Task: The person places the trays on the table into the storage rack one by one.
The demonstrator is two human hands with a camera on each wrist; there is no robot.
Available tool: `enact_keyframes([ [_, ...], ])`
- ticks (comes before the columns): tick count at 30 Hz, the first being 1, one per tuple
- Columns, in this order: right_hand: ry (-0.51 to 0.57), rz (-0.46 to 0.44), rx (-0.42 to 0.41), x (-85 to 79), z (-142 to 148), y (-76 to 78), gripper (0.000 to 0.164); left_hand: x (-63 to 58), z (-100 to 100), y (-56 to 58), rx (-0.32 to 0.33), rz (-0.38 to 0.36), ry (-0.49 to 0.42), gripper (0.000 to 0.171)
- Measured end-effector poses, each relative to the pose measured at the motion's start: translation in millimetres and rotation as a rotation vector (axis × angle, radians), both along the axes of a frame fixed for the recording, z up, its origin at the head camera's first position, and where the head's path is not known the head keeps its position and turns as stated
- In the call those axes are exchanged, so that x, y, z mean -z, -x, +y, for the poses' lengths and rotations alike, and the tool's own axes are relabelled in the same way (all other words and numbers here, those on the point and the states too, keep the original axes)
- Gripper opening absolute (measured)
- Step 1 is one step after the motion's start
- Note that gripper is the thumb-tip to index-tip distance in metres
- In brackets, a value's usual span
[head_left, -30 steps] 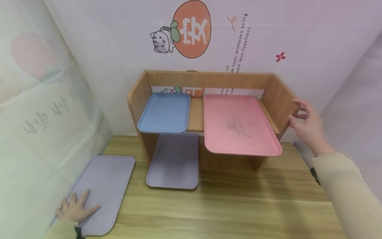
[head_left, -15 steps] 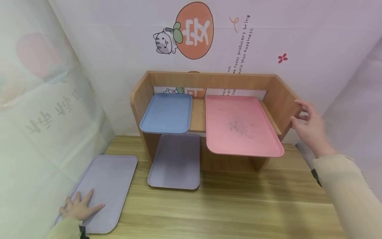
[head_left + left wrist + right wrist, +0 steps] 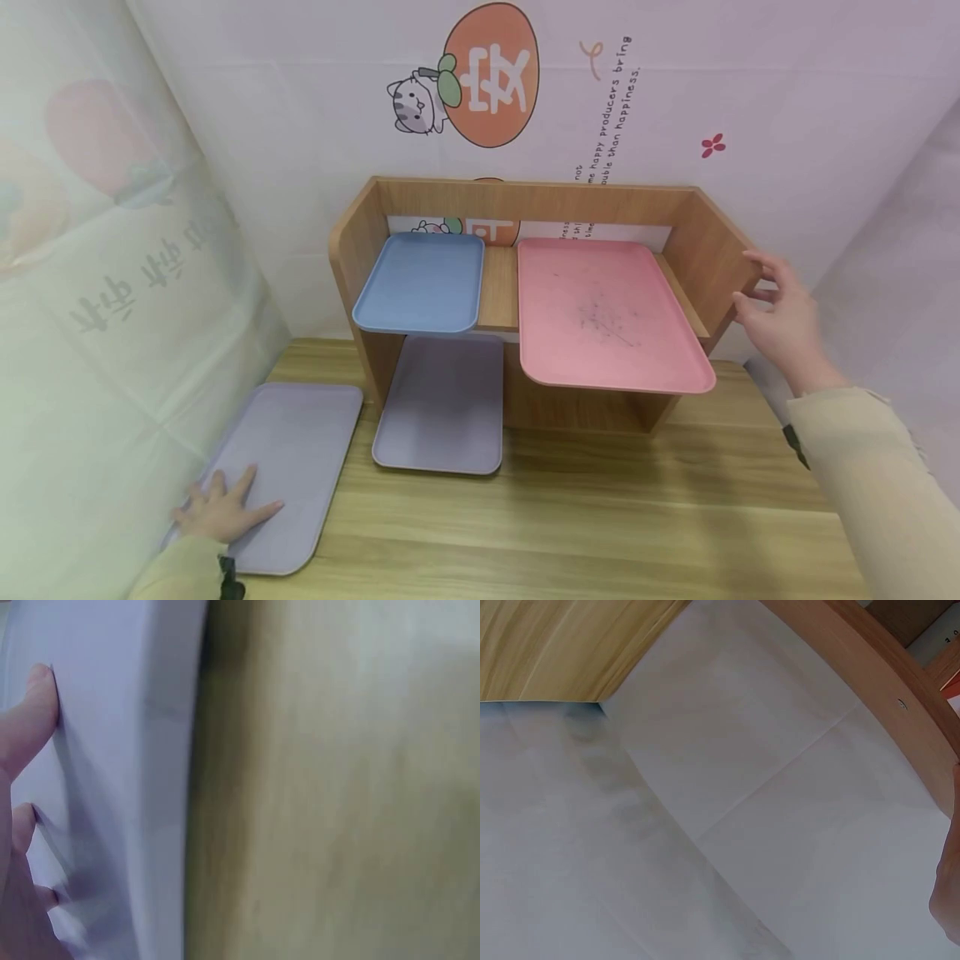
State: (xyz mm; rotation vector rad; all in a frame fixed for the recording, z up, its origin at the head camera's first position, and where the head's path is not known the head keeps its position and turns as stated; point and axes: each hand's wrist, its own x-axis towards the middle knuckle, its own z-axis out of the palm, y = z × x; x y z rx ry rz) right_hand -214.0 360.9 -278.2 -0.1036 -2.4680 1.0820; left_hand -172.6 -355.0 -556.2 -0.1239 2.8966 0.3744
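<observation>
My left hand point(image 3: 223, 510) rests with spread fingers on a pale lilac tray point(image 3: 303, 442), which lies on the table at the left. In the left wrist view the fingers point(image 3: 31, 724) touch the tray's surface beside its raised rim. My right hand point(image 3: 783, 327) grips the front edge of the right side panel of a wooden desktop shelf point(image 3: 708, 242), thumb on one side and fingers around the edge. On the upper board a blue tray point(image 3: 423, 283) sits at the left and a pink tray point(image 3: 600, 308) at the right, its front overhanging. A second lilac tray point(image 3: 446, 408) lies in the lower level.
The wood-grain table point(image 3: 570, 517) runs in front of the shelf. A printed white cloth point(image 3: 660, 92) hangs behind, and pale cloth walls close in both sides. To the right of the second lilac tray, the lower level shows its wooden back point(image 3: 570, 408).
My left hand and the lilac tray under it have slid right and slightly up, nearer to the shelf. The right hand keeps its grip; the view has shifted slightly.
</observation>
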Motion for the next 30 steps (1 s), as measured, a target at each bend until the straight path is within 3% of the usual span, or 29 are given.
enact_keyframes([
  [17, -0.02, -0.006, 0.012, 1.8, 0.6, 1.4, 0.059, -2.3, 33.0, 4.4, -0.003, 0.025, -0.047, 0.104],
  [23, -0.021, -0.012, 0.017, 1.6, 1.4, 0.9, 0.059, 2.4, 34.9, 5.3, -0.002, 0.033, -0.063, 0.104],
  [30, -0.018, -0.007, 0.011, 1.3, 0.1, 0.1, 0.06, -2.9, 20.7, 8.9, -0.004, 0.05, -0.031, 0.099],
])
